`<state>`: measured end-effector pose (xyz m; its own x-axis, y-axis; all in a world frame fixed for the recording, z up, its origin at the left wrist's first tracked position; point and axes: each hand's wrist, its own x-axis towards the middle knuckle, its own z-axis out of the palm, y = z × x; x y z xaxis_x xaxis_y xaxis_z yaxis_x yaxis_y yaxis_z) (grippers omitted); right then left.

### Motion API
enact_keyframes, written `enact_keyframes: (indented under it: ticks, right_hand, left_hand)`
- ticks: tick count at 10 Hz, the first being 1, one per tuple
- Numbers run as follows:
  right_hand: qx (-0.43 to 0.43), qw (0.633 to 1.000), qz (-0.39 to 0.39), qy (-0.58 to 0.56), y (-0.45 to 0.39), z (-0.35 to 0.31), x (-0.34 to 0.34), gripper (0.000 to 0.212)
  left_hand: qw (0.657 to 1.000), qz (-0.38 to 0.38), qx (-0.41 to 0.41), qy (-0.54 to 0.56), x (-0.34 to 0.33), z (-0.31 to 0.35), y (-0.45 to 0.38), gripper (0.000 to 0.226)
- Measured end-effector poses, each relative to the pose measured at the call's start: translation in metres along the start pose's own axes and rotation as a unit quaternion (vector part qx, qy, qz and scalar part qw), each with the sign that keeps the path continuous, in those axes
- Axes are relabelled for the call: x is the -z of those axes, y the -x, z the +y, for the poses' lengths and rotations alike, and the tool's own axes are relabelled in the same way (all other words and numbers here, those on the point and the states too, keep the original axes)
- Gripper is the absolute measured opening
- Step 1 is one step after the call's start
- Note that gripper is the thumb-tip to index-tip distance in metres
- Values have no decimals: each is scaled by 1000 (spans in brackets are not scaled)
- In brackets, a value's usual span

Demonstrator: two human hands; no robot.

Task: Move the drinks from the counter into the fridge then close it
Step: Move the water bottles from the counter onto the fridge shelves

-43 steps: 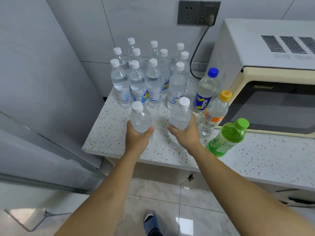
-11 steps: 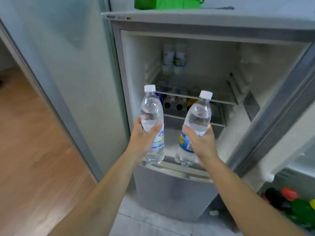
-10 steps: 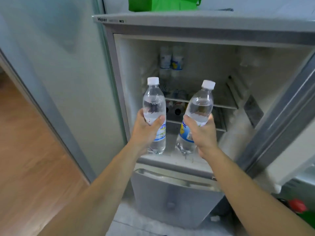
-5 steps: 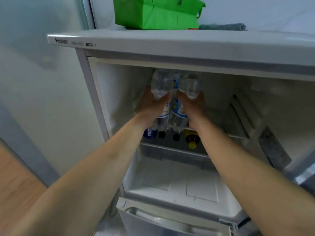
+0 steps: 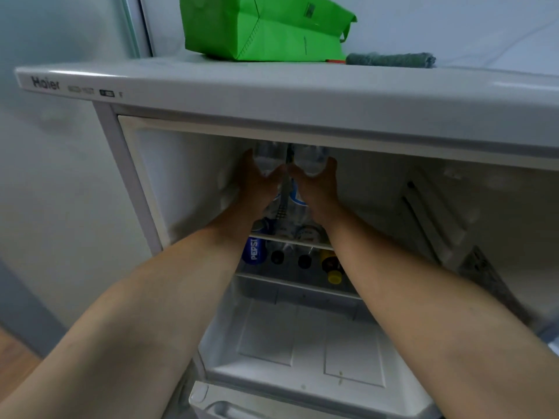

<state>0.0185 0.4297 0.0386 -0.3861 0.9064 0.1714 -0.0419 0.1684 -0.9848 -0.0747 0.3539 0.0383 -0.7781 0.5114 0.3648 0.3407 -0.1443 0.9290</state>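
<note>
The fridge top edge cut off the caps of both bottles, and the dim interior blurred their labels. The left hand grasped the left bottle, fingers curled round it; the right hand likewise grasped the right bottle. Both bottles stood just beside each other, deep at the upper shelf. Below its front edge lay a Pepsi bottle and dark caps, hard to identify.

"Haier" stands in dark letters at the left end of my fridge's top front strip; the small badges beside it are too blurred for me to read. "PEPSI" runs in white up a blue bottle on the shelf under my arms.
</note>
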Motion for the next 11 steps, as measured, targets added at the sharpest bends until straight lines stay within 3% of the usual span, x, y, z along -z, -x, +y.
enact_keyframes:
  ticks: [2, 3, 4, 5, 6, 8, 9, 10, 11]
  right_hand:
    - [22, 1000, -19, 9, -11, 4, -2, 99]
    - [35, 998, -46, 27, -9, 14, 3, 86]
    - [53, 984, -53, 161, -6, 25, 15, 81]
    - [51, 969, -69, 232, -3, 35, 22, 73]
    - [49, 971, -71, 222, -5, 38, 18, 62]
    - [7, 957, -77, 280, -40, 28, -8, 67]
    - [-18, 952, -72, 296, -57, 28, -15, 62]
    - [-31, 952, -81, 293, -63, 33, -13, 68]
    - [-25, 953, -97, 285, -64, 37, -12, 65]
  left_hand:
    - [999, -20, 10, -31, -2, -6, -9, 78]
    - [993, -40, 3, -113, 2, -21, -1, 65]
    - [953, -26, -35, -299, 6, -32, 8, 46]
    - [946, 2, -34, -323, 1, -32, 14, 38]
    - [958, 5, -3, -286, -8, -30, 8, 30]
    - [967, -4, 41, -253, -21, -39, -16, 58]
    - [960, -28, 33, -275, -22, -43, -20, 63]
    - [946, -92, 18, -310, -22, -48, -28, 43]
    - [953, -94, 33, -285, -17, -48, -26, 49]
